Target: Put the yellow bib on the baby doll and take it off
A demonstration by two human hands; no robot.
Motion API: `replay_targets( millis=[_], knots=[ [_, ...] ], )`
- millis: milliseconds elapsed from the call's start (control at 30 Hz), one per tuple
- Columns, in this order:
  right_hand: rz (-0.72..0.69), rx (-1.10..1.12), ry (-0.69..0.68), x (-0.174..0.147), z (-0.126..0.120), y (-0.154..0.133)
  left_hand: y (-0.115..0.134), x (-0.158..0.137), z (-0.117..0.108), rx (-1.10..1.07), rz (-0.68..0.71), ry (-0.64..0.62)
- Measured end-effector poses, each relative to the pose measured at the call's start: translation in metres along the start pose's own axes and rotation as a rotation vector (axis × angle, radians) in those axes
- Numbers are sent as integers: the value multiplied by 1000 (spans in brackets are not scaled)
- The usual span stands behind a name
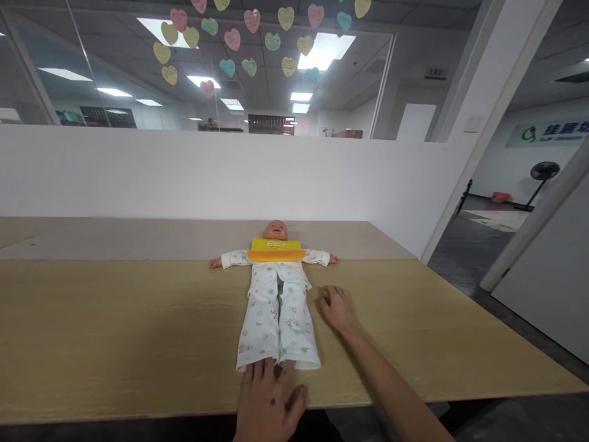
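Observation:
A baby doll (275, 231) lies on its back on the wooden table, head toward the wall and arms spread out sideways. Its white printed top (237, 258) has long sleeves, and across the chest lies a yellow bib (276, 247) with an orange lower edge. White printed trousers (262, 325) cover its legs; no feet show. My left hand (271, 399) is at the trouser hems, palm down, fingers extended over the cloth's lower edge and thumb apart. To the right of the trousers, my right hand (338, 309) rests on the tabletop, fingers loosely bent, holding nothing visible.
The table (138, 325) has a greyer board (138, 238) along its back, against a white partition (207, 172). Heart-shaped notes (252, 21) stick to the glass above. On the right are a doorway, a door (547, 276) and a standing fan (545, 171).

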State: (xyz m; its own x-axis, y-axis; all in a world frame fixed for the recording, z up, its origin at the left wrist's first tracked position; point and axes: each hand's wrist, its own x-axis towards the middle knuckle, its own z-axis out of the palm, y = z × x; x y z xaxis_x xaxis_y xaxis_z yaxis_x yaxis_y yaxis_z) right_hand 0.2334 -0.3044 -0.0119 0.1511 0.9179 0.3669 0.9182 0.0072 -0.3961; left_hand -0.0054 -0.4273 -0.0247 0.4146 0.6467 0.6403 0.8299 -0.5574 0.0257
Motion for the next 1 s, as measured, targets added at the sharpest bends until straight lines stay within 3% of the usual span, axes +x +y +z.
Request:
replay_targets(
  millis=[600,1000],
  knots=[
    [36,12,-48,3,1,2,9,-4,-2,-38,-67,-38],
    [35,40,-67,1,-3,-1,9,0,-5,-71,-60,25]
  ],
)
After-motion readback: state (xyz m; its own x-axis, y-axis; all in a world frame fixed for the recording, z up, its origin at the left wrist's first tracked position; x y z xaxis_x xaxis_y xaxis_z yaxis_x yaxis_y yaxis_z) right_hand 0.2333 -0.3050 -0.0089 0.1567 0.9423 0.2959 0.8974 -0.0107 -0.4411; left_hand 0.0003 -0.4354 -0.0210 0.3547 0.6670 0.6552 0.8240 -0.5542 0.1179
